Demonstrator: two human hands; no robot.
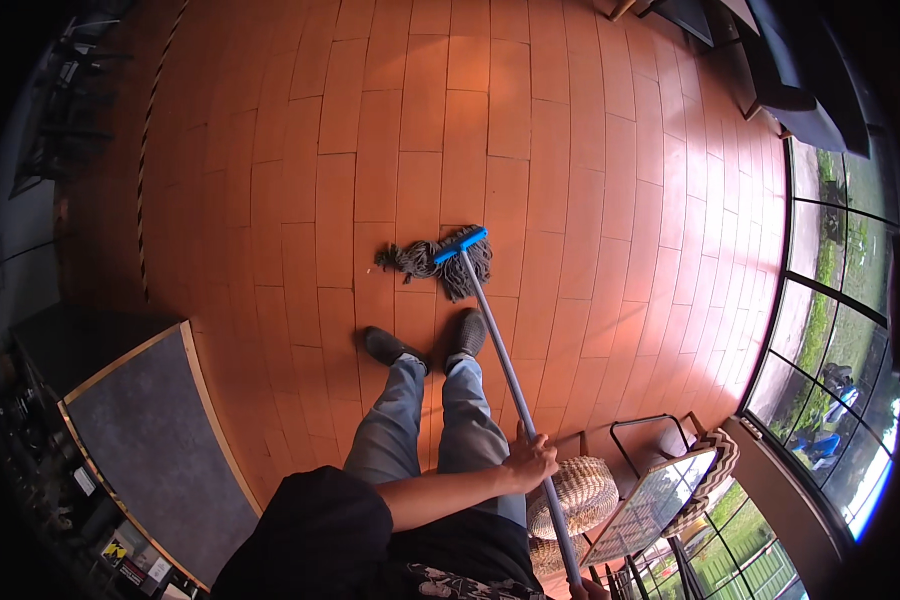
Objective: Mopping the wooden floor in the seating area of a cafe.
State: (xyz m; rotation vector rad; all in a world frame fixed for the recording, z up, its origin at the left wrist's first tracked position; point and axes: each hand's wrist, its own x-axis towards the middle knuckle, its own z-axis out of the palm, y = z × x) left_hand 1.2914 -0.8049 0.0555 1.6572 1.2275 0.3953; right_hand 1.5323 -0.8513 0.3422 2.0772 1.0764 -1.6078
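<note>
A string mop with a grey handle (504, 362) slants from the lower right up to the floor ahead of my feet. Its blue clamp (460, 245) holds dark grey strands (410, 260), which lie spread on the tiles, trailing to the left. My left hand (532, 462) reaches across my body, its fingers wrapped round the handle midway up. Lower in the picture, my right hand (588, 590) grips the handle near its upper end; the bottom edge cuts off most of this hand.
Dark shoes (464, 335) stand just behind the mop strands on orange-brown floor tiles (370, 180). A wood-framed blackboard (165, 440) is at left. Woven baskets (580, 490) and a glass-topped table (650, 510) crowd the lower right. Large windows (830, 320) line the right; dark furniture (805, 100) sits far right.
</note>
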